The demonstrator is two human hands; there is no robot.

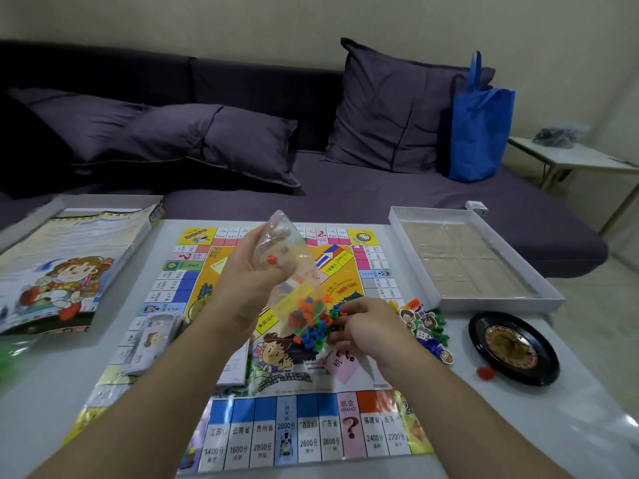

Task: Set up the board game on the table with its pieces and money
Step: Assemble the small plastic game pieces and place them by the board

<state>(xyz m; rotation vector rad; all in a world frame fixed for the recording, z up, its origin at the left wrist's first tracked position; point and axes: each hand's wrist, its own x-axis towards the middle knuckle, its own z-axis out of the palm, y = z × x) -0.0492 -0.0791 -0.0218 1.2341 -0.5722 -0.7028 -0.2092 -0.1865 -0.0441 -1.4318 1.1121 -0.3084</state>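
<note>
Both hands are busy: your left hand [242,288] grips a tilted clear bag [294,271], while your right hand [366,326] pinches coloured pieces [313,331] at its mouth, above the board [276,426].

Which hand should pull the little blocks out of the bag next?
Probably the right hand: it's at the mouth of the clear plastic bag, beside the small coloured plastic blocks. The left hand grips the bag.
</note>
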